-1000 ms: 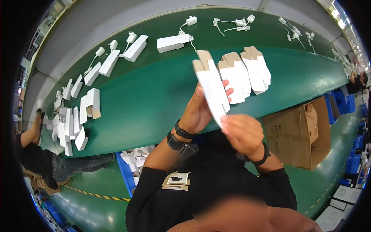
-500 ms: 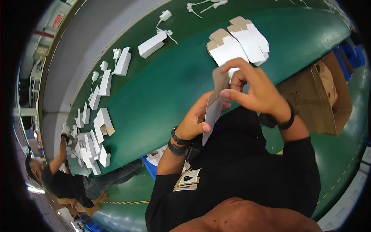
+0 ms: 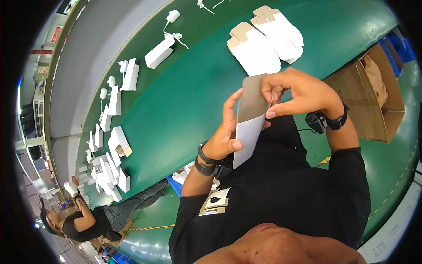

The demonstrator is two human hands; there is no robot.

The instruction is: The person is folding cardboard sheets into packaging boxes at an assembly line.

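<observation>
A small white carton (image 3: 249,138) with a grey-brown inside stands tilted in front of my chest, its long flap pointing up. My left hand (image 3: 222,136) is wrapped round its left side, thumb on the white face and fingers behind. With bent fingers, my right hand (image 3: 301,90) grips the upper right edge beside the flap, the thumb against the carton's rim. Part of the carton's far side is hidden by my hands. Just beyond lie two stacks of flat white cartons, a left stack (image 3: 257,53) and a right stack (image 3: 281,37), their brown flaps facing away.
The green work surface (image 3: 184,101) holds a row of white boxes with white plug adapters (image 3: 173,16) along its far side. More white boxes (image 3: 105,176) are heaped at the left, near a co-worker (image 3: 88,220). A large brown cardboard box (image 3: 365,105) stands at the right.
The carton has turned from nearly edge-on to show its white face and brown inside. My right fingers have come down to its edge. The co-worker's arm has moved.
</observation>
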